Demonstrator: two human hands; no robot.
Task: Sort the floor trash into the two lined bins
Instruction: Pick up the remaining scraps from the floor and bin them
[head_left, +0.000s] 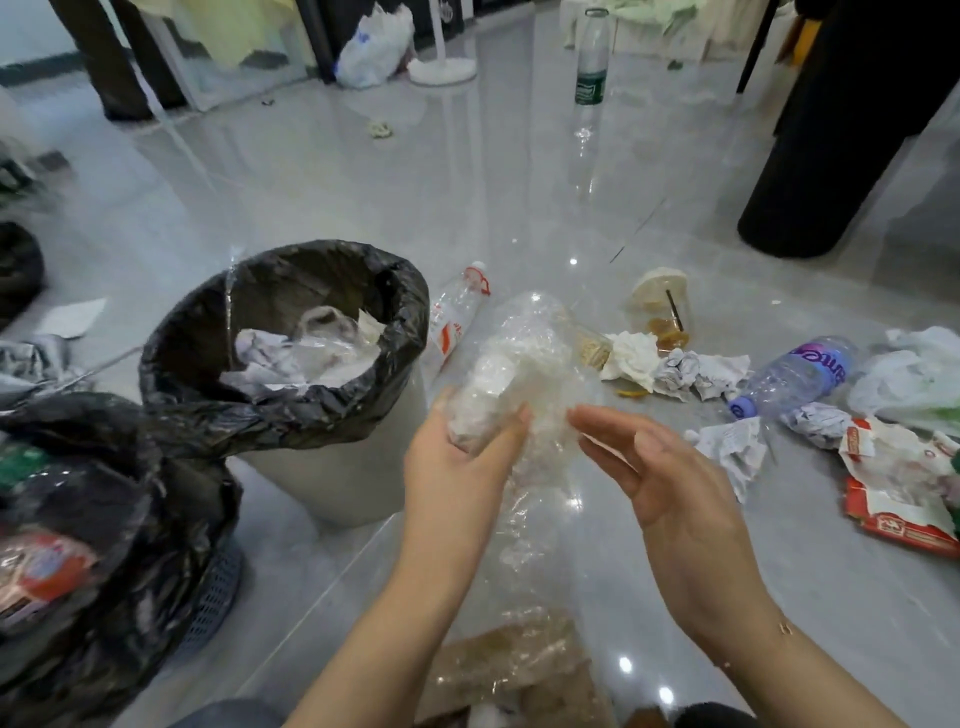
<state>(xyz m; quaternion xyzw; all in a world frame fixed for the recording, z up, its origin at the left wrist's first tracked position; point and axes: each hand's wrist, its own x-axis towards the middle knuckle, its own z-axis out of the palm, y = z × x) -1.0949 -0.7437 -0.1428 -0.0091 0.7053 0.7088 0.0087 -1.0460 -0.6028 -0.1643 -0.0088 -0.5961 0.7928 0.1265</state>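
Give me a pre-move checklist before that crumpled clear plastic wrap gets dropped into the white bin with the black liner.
1. Hold on the crumpled clear plastic wrap: left hand grips it. Ok.
2. Right hand free: open beside the wrap, holding nothing. Ok.
3. Mouth of the white bin with the black liner: open, liner folded over the rim. Ok.
4. Room inside: crumpled white paper lies well below the rim. Ok.
5. Right bin for plastic: paper and some clear film are visible in it; the sorting rule is not shown. Cannot tell.
6. Wrap's trailing tail: hangs below the hand, not over the bin. Not ok.
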